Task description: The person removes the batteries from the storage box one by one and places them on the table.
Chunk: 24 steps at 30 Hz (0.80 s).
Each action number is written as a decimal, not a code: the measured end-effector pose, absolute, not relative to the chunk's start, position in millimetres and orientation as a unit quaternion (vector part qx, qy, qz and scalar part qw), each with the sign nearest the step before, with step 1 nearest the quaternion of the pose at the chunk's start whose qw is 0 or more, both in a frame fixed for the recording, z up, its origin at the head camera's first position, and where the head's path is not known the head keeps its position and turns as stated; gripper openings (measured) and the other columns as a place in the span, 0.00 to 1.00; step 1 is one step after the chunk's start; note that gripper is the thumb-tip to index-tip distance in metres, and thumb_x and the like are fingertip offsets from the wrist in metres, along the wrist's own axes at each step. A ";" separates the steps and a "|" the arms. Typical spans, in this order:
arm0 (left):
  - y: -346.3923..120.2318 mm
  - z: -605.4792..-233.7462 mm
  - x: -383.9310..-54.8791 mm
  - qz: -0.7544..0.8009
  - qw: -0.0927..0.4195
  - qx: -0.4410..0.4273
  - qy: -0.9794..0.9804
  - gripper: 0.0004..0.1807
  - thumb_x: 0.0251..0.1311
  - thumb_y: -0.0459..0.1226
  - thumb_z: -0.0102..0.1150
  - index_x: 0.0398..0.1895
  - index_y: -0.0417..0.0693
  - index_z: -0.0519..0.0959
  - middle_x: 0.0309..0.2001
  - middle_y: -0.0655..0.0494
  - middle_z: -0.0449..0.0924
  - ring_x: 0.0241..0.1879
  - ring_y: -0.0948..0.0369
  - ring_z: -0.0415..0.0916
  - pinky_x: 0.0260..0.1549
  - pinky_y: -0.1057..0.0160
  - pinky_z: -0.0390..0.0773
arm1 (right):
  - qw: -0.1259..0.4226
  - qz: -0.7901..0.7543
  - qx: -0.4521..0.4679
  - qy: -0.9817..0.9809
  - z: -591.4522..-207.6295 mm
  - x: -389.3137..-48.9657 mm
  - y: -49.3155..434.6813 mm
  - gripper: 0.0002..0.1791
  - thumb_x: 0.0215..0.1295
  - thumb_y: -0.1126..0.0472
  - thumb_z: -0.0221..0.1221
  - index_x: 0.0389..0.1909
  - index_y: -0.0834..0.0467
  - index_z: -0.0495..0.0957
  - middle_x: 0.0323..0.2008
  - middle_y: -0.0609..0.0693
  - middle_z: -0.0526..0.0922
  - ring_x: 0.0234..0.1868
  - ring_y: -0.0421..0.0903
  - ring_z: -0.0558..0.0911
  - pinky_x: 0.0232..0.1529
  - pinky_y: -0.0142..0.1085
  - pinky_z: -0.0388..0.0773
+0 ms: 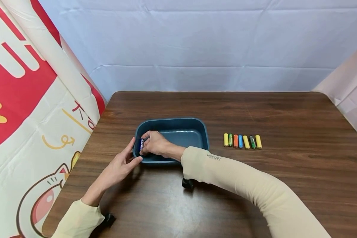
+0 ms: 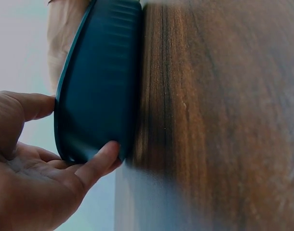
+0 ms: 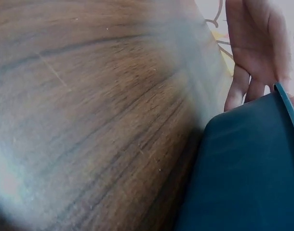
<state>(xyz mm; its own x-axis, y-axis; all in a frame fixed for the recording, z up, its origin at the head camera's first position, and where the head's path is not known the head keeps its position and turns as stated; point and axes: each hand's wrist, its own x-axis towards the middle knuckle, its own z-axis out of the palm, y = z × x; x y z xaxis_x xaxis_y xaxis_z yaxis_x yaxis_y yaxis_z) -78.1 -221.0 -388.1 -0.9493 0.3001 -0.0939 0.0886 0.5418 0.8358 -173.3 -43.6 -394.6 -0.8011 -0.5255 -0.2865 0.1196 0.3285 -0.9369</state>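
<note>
A dark teal plastic basin [image 1: 178, 120] sits on the table. Inside it, against its left end, my right hand [image 1: 156, 143] pinches a dark blue battery with white markings [image 1: 141, 144] between thumb and fingers. Whether another battery lies beside it is hard to tell. Around the basin's near left corner my left hand [image 1: 122, 167] rests with extended fingers along the outer wall and the thumb at the rim. In the left wrist view, the left fingers [image 2: 102, 159] touch the basin's wall [image 2: 99, 86]. From the right wrist, the basin's side [image 3: 243, 159] hides the right fingers.
To the right of the basin, several batteries stretch in a row, among them a yellow one [image 1: 226, 139], an orange one [image 1: 235, 141] and a blue one [image 1: 240, 141]. They lie on a dark wooden table [image 1: 285, 185]. White cloth [image 1: 202, 46] hangs behind, with a printed sheet [image 1: 23, 132] at left.
</note>
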 end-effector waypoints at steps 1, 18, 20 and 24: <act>-221.1 -388.2 -78.2 0.465 0.114 0.111 0.871 0.44 0.77 0.43 0.55 0.84 0.42 0.41 0.79 0.32 0.51 0.71 0.37 0.64 0.65 0.43 0.67 | 0.286 -0.565 -0.136 0.762 -394.5 -173.2 -43.5 0.30 0.56 0.77 0.71 0.61 0.68 0.73 0.33 0.54 0.86 0.32 0.45 0.84 0.38 0.34 0.84; -220.1 -386.4 -80.3 0.465 0.130 0.092 0.871 0.46 0.77 0.44 0.56 0.85 0.45 0.40 0.80 0.33 0.50 0.71 0.34 0.63 0.63 0.42 0.69 | 0.286 -0.619 -0.216 0.699 -356.6 -181.1 18.6 0.35 0.64 0.74 0.65 0.72 0.68 0.65 0.40 0.57 0.86 0.40 0.52 0.85 0.49 0.41 0.85; -219.7 -385.8 -80.0 0.463 0.129 0.090 0.872 0.46 0.77 0.44 0.56 0.85 0.45 0.40 0.80 0.33 0.50 0.71 0.34 0.63 0.63 0.42 0.68 | 0.273 -0.611 -0.238 0.703 -348.1 -180.7 34.9 0.35 0.64 0.74 0.65 0.71 0.68 0.65 0.40 0.57 0.86 0.42 0.55 0.85 0.51 0.43 0.84; -220.7 -386.2 -79.5 0.458 0.121 0.091 0.876 0.45 0.76 0.41 0.57 0.84 0.44 0.41 0.79 0.33 0.50 0.70 0.36 0.65 0.63 0.42 0.68 | 0.233 -0.600 -0.266 0.718 -330.2 -180.7 72.0 0.34 0.62 0.75 0.66 0.69 0.68 0.67 0.42 0.59 0.84 0.42 0.52 0.86 0.48 0.43 0.85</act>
